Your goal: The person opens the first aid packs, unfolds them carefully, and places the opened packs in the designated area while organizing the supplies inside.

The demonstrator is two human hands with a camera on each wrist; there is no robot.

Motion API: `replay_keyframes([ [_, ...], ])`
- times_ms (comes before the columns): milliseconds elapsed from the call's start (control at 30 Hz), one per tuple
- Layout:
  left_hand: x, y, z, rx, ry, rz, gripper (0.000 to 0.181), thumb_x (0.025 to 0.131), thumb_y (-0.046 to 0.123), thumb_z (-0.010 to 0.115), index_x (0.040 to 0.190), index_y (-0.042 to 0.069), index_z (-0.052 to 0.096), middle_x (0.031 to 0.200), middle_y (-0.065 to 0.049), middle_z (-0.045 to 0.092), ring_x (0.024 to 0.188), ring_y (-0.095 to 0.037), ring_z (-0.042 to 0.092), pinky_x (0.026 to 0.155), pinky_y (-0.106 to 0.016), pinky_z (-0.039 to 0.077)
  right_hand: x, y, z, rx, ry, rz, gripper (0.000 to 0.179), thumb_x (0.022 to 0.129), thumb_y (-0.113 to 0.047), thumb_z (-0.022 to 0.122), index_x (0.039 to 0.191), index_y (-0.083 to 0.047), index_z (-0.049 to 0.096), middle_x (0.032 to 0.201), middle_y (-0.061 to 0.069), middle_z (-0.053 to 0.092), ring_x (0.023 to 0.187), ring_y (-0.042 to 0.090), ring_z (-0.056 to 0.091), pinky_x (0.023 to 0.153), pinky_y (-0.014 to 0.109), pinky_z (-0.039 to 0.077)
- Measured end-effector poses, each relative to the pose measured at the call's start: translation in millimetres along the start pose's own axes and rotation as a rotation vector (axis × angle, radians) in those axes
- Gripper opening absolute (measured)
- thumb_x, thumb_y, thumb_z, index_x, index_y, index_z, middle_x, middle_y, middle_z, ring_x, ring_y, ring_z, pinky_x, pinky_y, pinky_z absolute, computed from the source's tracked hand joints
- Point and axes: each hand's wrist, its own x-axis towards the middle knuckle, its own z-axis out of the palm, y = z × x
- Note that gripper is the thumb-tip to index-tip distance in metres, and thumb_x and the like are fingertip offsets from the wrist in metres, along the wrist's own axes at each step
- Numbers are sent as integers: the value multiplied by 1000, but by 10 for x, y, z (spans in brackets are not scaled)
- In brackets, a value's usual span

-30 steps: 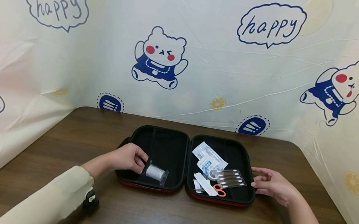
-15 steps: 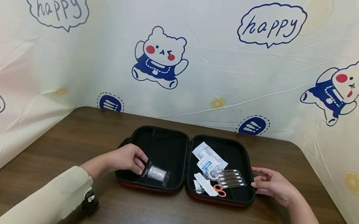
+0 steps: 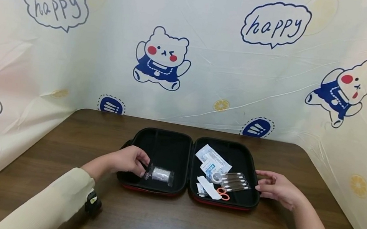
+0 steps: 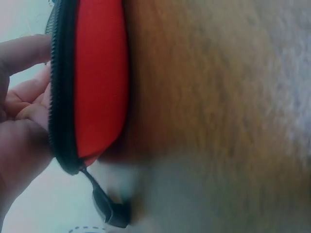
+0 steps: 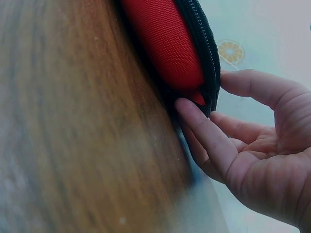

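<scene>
Left hand on wrapped roll, right hand on case edge

Head view: black case (image 3: 174,146) lies unfolded on the brown table (image 3: 169,221); left hand (image 3: 130,159) has its fingers curled at the near end of a clear-wrapped roll (image 3: 161,174) — pinching the wrapper; roll lies in the left half of the case; right hand (image 3: 276,188) grips the outer edge of the right half; that half holds white packets (image 3: 213,160), a cotton swab pack (image 3: 235,182), a tape ring (image 3: 217,178), a white strip (image 3: 209,188) and orange scissors (image 3: 223,193); printed sheet (image 3: 209,75) behind.

Left wrist view: red underside of the case, black zip (image 4: 63,97) along its rim, zip pull (image 4: 104,206) hanging at the corner; fingertips hidden behind the rim — roll contact can't be told here.

Right wrist view: thumb at the red corner, one finger against the zip edge; case held between them.
</scene>
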Motion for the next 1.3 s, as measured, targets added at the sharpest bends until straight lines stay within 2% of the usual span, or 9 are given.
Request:
replay_keyframes([
  [367, -22, 55, -117, 51, 84, 16, 34, 82, 1, 76, 114, -4, 64, 108, -12, 67, 90, -23, 70, 83, -38, 56, 6, -1, -13, 0, -7, 20, 73, 91, -6, 66, 146, 13, 22, 105, 14, 63, 93, 22, 65, 85, 42, 56],
  [700, 93, 223, -120, 105, 96, 42, 35, 83, 9, 77, 116, -1, 66, 112, -14, 68, 89, -21, 70, 87, -40, 55, 5, 6, -32, 6, -27, 15, 70, 94, -8, 61, 145, 14, 19, 105, 12, 65, 94, 21, 65, 85, 43, 55],
  [900, 196, 372, -49, 132, 70, 105, 33, 84, 9, 77, 115, 1, 67, 113, -14, 67, 90, -20, 68, 87, -39, 55, 8, 7, -39, 9, -31, 11, 69, 95, -8, 61, 145, 14, 20, 105, 12, 65, 94, 21, 64, 85, 42, 56],
  [1133, 384, 589, 104, 180, -5, 193, 31, 84, 10, 77, 113, 1, 68, 110, -15, 68, 90, -19, 68, 84, -36, 56, 2, 10, -39, 15, -38, 11, 68, 95, -8, 60, 145, 14, 20, 105, 12, 65, 94, 21, 65, 85, 42, 55],
  [1300, 543, 726, 226, 185, -55, 214, 30, 84, 8, 77, 112, 1, 68, 110, -16, 68, 91, -18, 68, 81, -33, 56, 3, 10, -29, 18, -36, 7, 68, 95, -8, 61, 145, 14, 20, 104, 11, 65, 94, 20, 65, 85, 42, 55],
])
